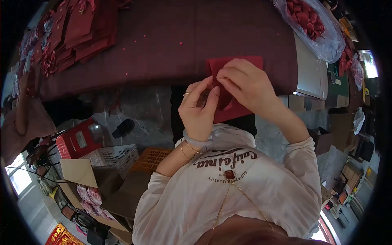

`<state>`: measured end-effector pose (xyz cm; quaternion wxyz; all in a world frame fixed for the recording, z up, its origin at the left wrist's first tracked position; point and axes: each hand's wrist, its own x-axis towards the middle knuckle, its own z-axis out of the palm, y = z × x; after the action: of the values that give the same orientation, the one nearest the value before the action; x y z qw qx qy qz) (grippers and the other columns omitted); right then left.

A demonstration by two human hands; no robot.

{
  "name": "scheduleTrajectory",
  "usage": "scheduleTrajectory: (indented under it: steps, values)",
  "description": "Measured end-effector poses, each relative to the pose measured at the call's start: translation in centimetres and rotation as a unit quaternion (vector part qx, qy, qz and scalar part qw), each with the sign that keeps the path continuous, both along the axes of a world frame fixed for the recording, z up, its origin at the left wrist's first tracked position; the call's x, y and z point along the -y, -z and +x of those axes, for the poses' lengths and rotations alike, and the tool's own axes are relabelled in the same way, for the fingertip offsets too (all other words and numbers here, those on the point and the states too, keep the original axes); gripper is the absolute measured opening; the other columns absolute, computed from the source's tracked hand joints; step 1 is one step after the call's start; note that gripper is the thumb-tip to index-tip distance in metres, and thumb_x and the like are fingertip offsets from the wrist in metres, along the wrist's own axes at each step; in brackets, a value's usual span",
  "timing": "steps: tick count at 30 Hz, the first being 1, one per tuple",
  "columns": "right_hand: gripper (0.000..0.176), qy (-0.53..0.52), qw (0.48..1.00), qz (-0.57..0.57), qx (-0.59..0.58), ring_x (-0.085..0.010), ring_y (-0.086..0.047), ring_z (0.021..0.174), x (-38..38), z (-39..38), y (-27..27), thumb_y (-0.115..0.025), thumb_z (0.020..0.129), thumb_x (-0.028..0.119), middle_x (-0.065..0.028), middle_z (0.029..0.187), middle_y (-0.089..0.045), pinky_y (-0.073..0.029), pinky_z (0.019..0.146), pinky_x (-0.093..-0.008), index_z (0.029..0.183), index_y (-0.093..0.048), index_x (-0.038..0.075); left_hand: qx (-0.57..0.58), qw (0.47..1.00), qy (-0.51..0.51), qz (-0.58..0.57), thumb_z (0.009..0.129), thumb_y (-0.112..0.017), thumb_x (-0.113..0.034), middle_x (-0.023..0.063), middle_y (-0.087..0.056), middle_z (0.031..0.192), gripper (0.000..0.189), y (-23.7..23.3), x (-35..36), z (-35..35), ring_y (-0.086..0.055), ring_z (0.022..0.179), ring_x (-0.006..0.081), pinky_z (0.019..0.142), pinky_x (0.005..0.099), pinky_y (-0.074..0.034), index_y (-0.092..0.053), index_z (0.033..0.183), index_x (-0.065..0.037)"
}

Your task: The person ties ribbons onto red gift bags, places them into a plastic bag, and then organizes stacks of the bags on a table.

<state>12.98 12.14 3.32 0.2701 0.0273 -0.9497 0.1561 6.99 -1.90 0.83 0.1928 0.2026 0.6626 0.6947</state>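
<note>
Both of my hands hold a red paper piece, folded like a small bag (253,62), at the near edge of a table covered in dark maroon cloth (163,45). My right hand (246,84) pinches its upper middle with the fingertips. My left hand (199,109), wearing a ring and bracelets, grips its left side from below. The lower part of the red piece (230,112) hangs over the table edge towards my body.
Several red paper bags are stacked at the table's far left (75,34). A clear plastic sack of red items (314,24) sits at the far right. Below the table are a red box (77,141), a white crate (112,157), an orange crate (151,159) and open cardboard boxes (98,183).
</note>
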Motion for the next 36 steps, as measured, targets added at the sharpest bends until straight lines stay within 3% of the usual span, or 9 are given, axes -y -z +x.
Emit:
scheduleTrajectory:
  steps: [2, 14, 16, 17, 19, 21, 28, 32, 36]
  values:
    - [0.017, 0.002, 0.959, -0.274, 0.073, -0.0211, -0.057, 0.076, -0.5, -0.1, 0.2, -0.067, 0.072, 0.007, -0.0074, 0.092, -0.054, -0.048, 0.061, -0.0296, 0.089, -0.062, 0.002, -0.003, 1.0, -0.004, 0.007, 0.081, -0.061, 0.002, 0.0031, -0.057, 0.096, 0.027, -0.1, -0.2, 0.1, -0.055, 0.082, 0.0072, 0.073, 0.0193, -0.046, -0.06, 0.108, 0.001]
    - [0.015, 0.041, 0.901, -0.429, 0.05, -0.0142, -0.058, 0.08, -1.2, -0.7, 2.1, -0.06, 0.086, 0.013, -0.0058, 0.092, -0.059, -0.046, 0.073, -0.0254, 0.095, -0.067, 0.004, 0.255, 0.964, 0.018, 0.066, 0.084, -0.058, 0.001, 0.0036, -0.056, 0.1, 0.032, -0.6, -0.7, -0.9, -0.052, 0.086, 0.0072, 0.074, 0.0191, -0.044, -0.056, 0.115, -0.001]
    - [0.037, -0.015, 0.794, -0.603, 0.076, -0.0161, -0.058, 0.091, -2.9, -0.2, 2.3, -0.042, 0.095, 0.03, -0.0083, 0.1, -0.06, -0.045, 0.081, -0.0267, 0.104, -0.062, 0.0, -0.054, 0.997, 0.053, -0.011, 0.078, -0.06, 0.003, 0.0068, -0.054, 0.096, 0.034, 0.5, -0.7, -2.1, -0.053, 0.082, 0.0125, 0.071, 0.0234, -0.045, -0.058, 0.111, -0.002]
    - [0.046, -0.027, 0.723, -0.687, 0.068, -0.0171, -0.057, 0.096, -3.5, -0.1, 2.5, -0.035, 0.097, 0.035, -0.0102, 0.103, -0.059, -0.045, 0.083, -0.0269, 0.109, -0.059, -0.002, -0.056, 0.997, 0.056, -0.011, 0.078, -0.06, 0.003, 0.0068, -0.054, 0.096, 0.034, 0.8, -0.9, -2.6, -0.053, 0.082, 0.0125, 0.071, 0.0234, -0.045, -0.058, 0.111, -0.002]
    - [0.055, -0.031, 0.683, -0.729, 0.048, -0.0199, -0.056, 0.103, -4.1, -0.1, 2.9, -0.027, 0.098, 0.041, -0.0151, 0.107, -0.058, -0.044, 0.09, -0.0293, 0.115, -0.052, -0.005, -0.278, 0.953, 0.001, -0.119, 0.07, -0.063, 0.004, 0.0086, -0.051, 0.09, 0.035, 0.9, -1.5, -3.4, -0.052, 0.078, 0.0195, 0.07, 0.0291, -0.044, -0.06, 0.105, -0.003]
    - [0.055, -0.039, 0.595, -0.803, 0.016, -0.0221, -0.055, 0.104, -4.4, -0.1, 3.0, -0.027, 0.098, 0.04, -0.0167, 0.109, -0.057, -0.044, 0.092, -0.032, 0.115, -0.051, -0.007, -0.253, 0.959, -0.006, -0.127, 0.065, -0.065, 0.005, 0.0083, -0.05, 0.085, 0.033, 1.0, -2.3, -3.7, -0.05, 0.077, 0.0239, 0.07, 0.0334, -0.043, -0.06, 0.097, -0.002]
    - [0.052, -0.032, 0.65, -0.759, -0.006, -0.024, -0.056, 0.104, -4.3, -0.2, 3.6, -0.028, 0.098, 0.037, -0.0177, 0.109, -0.057, -0.044, 0.093, -0.0341, 0.111, -0.052, -0.007, -0.386, 0.908, 0.08, -0.14, 0.068, -0.06, 0.003, 0.0088, -0.055, 0.078, 0.01, 0.3, -2.1, -5.6, -0.053, 0.075, 0.0283, 0.065, 0.035, -0.042, -0.059, 0.076, -0.002]
    - [0.05, -0.049, 0.651, -0.757, -0.017, -0.0244, -0.056, 0.104, -4.6, -0.2, 4.2, -0.029, 0.098, 0.035, -0.0194, 0.11, -0.057, -0.044, 0.094, -0.0347, 0.11, -0.052, -0.007, -0.193, 0.958, 0.154, -0.148, 0.076, -0.062, -0.005, 0.0055, -0.054, 0.073, 0.006, -1.7, 2.2, -9.7, -0.05, 0.07, 0.0139, 0.065, 0.0247, -0.039, -0.06, 0.076, 0.001]
    - [0.045, -0.049, 0.668, -0.743, -0.007, -0.0233, -0.057, 0.102, -4.3, -0.3, 4.0, -0.033, 0.098, 0.032, -0.017, 0.107, -0.058, -0.044, 0.094, -0.0342, 0.106, -0.055, -0.006, -0.022, 0.986, 0.02, -0.164, 0.088, -0.057, -0.015, 0.0034, -0.053, 0.078, 0.015, -0.5, 7.5, -13.0, -0.05, 0.076, 0.0108, 0.067, 0.0247, -0.039, -0.064, 0.084, -0.001]
